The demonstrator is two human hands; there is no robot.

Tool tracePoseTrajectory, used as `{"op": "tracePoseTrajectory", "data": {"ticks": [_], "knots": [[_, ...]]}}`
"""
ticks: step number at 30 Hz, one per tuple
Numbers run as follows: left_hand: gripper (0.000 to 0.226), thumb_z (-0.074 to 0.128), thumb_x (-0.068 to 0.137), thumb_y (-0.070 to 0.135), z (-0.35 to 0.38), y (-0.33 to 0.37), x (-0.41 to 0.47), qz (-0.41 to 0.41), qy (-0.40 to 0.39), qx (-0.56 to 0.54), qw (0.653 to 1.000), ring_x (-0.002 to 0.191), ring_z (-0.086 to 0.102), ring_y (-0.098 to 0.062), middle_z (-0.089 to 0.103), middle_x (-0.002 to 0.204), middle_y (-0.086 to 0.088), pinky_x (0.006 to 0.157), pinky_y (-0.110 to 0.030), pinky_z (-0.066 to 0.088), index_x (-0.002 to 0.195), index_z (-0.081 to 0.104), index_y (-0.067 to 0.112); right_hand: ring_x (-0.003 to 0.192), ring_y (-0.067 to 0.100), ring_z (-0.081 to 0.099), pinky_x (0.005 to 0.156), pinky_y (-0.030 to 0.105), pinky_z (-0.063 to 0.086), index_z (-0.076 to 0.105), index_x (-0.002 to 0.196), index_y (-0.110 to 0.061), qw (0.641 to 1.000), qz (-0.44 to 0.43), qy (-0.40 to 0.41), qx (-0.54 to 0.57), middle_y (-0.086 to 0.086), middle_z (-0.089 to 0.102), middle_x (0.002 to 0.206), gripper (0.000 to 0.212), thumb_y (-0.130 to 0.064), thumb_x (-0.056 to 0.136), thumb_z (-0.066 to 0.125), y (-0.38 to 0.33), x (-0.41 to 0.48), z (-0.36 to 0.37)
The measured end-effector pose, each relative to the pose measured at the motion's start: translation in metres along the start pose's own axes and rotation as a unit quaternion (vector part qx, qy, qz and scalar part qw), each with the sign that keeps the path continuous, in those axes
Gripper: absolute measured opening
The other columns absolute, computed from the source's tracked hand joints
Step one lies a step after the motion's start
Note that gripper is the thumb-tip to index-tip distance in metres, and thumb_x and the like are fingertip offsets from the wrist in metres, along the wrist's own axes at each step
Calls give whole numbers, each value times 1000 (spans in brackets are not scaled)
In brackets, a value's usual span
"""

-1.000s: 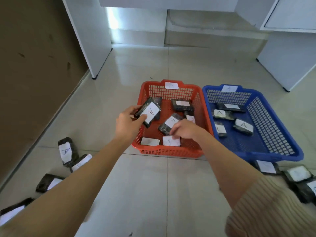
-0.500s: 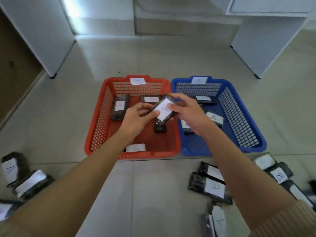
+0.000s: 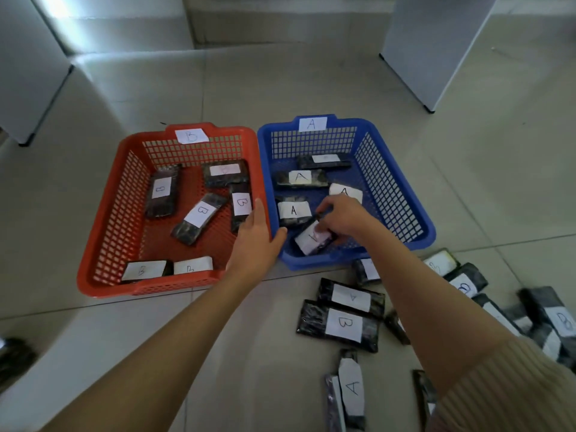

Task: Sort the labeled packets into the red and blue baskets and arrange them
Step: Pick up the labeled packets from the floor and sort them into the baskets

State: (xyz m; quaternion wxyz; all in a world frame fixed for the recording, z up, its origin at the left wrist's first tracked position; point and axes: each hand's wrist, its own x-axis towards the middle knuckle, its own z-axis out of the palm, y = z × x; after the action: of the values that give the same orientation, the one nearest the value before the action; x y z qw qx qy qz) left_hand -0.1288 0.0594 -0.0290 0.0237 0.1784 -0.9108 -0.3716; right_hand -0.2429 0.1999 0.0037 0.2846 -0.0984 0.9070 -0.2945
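Right grip (image 3: 344,218), packet (image 3: 310,243) now in blue basket (image 3: 389,194).

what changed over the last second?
The A packet went from the left hand over the red basket to the right hand, which now holds it low in the blue basket. Left hand let go, now open. Baskets stayed put.

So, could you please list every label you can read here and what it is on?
"B": the red basket tag and B packets inside it.
"A": the blue basket tag and A packets inside it.
"A", "B": floor packets by the right arm.
Unreadable: held packet under the right hand, partly covered; rearmost blue-basket label, faint.
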Motion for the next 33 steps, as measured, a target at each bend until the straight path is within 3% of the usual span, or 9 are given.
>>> {"op": "tracePoseTrajectory", "data": {"ticks": [4,8,12,15,19,22,25,29,33], "knots": [[73,47,96,34,2,-2,-1,15,12,-4,1000,131,36,-31,32,148,-14,105,-39,35,151,4,14,76,26,64,72,38,57,63,107,-1,990,8,-47,-135,15,67,93,36,-22,80,74,-1,5,7],[73,47,96,35,2,-3,0,6,1,-10,1000,132,35,-31,30,150,-14,107,-42,34,151,3,14,97,31,60,89,46,51,62,115,-11,969,31,-36,-241,11,64,106,50,-38,75,75,11,8,16],[63,46,95,39,-1,8,-14,9,75,62,995,135,29,-30,31,149,-10,105,-47,32,148,22,14,108,27,56,93,44,47,61,119,-17,967,-70,136,-205,6,63,116,41,-44,89,58,14,-14,6],[34,47,95,32,-1,19,-45,181,226,134,948,114,41,-22,53,123,-7,88,-39,38,123,53,14,103,24,55,89,46,46,63,108,-18,935,-198,266,-129,2,66,103,29,-39,89,59,29,-46,0],[28,44,91,27,32,14,-87,425,58,179,886,71,49,-23,56,78,-7,61,-32,39,79,61,8,81,20,50,71,33,44,59,87,-10,855,-288,430,-34,1,58,81,21,-31,87,56,64,-90,3],[28,56,82,29,63,-3,-100,362,-58,228,902,88,60,-29,63,99,-10,65,-36,50,98,65,9,78,19,45,67,26,37,56,84,-7,827,-296,473,-63,3,54,79,22,-29,86,56,93,-118,12],[51,67,80,28,67,-6,-100,262,-122,222,931,118,44,-27,50,131,-5,87,-39,45,125,50,13,79,18,44,68,28,38,56,84,-7,847,-271,443,-113,4,54,79,21,-28,84,54,131,-126,29],[50,65,81,37,47,-5,-98,267,-166,262,913,112,39,-20,53,123,2,89,-34,38,124,45,20,96,28,53,80,42,48,63,105,-7,895,-158,372,-188,10,64,100,33,-33,88,50,158,-117,39],[50,69,73,38,8,-17,-103,270,-138,212,929,103,44,-17,56,109,1,84,-27,39,116,53,19,124,34,39,97,44,34,48,131,-6,935,54,305,-171,17,52,131,63,-54,90,47,135,-102,38]]}}
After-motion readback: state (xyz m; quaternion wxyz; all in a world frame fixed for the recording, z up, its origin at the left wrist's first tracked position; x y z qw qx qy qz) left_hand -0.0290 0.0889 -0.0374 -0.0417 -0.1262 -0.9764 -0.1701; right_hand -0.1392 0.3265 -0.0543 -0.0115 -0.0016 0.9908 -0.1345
